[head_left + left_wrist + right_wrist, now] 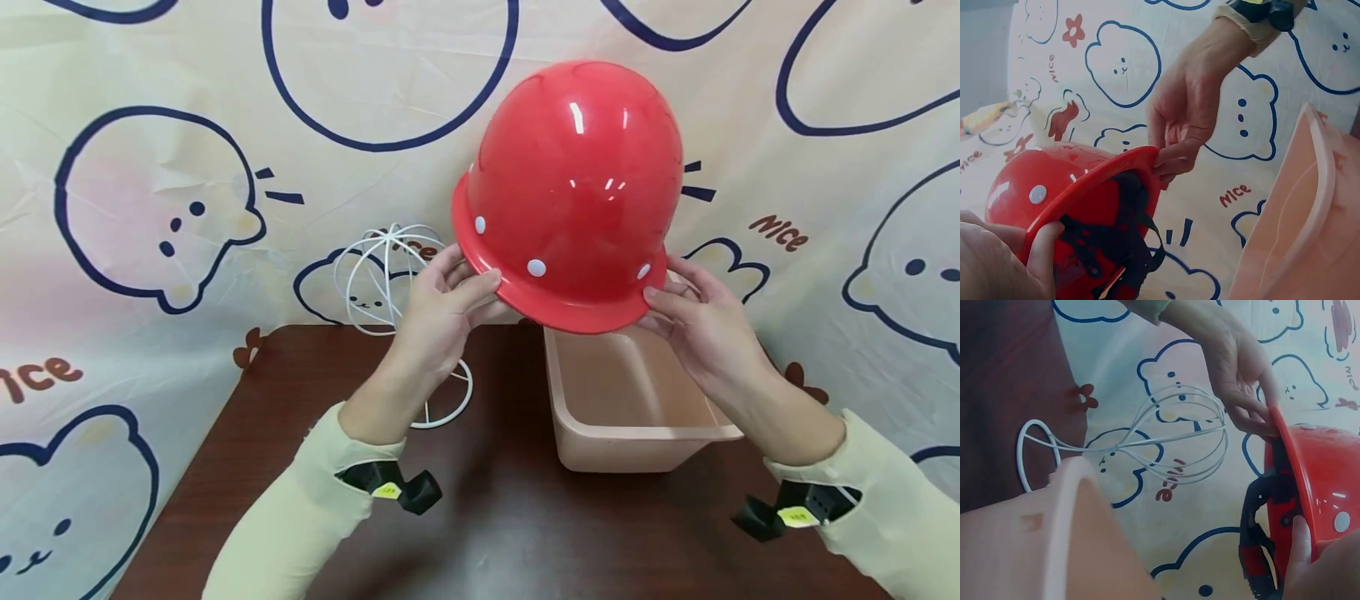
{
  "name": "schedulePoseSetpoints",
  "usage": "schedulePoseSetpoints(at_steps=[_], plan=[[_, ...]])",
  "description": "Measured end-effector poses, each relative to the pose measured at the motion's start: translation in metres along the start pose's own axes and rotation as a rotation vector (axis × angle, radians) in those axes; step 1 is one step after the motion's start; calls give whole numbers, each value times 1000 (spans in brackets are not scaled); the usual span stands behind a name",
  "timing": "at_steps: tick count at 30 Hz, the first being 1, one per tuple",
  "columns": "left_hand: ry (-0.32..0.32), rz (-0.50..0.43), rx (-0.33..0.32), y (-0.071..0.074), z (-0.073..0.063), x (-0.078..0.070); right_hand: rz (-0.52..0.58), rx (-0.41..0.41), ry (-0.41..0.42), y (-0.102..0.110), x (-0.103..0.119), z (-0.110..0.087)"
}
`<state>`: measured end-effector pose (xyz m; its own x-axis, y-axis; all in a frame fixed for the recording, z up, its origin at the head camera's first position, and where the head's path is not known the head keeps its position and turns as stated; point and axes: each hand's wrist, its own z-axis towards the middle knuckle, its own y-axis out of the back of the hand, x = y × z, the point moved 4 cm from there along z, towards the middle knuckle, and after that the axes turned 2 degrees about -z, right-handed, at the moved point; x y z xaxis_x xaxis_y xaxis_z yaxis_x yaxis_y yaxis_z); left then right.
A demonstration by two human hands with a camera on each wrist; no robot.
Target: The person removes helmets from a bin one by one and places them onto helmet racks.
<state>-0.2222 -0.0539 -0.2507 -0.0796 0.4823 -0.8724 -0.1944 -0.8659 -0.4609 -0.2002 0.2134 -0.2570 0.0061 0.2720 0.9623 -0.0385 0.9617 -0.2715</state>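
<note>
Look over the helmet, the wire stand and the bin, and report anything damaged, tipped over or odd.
Nothing stands out. The red helmet, held at its brim by the left hand and right hand, shows no visible crack; the white wire stand and pink bin stand upright on the table.

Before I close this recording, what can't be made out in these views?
Head: inside of the red hard hat, hidden by the hat itself.
Head: middle of the white wire stand, behind the left hand and wrist.
Head: marks on the yellow labels, too small.
Right wrist: much of the pink bin, cut off by left and bottom edges.
</note>
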Motion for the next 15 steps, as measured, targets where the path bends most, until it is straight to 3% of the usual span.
schedulePoseSetpoints(at_steps=[15], plan=[[15, 223, -59, 50, -18, -43, -87, 2, -13, -60, 0, 24]])
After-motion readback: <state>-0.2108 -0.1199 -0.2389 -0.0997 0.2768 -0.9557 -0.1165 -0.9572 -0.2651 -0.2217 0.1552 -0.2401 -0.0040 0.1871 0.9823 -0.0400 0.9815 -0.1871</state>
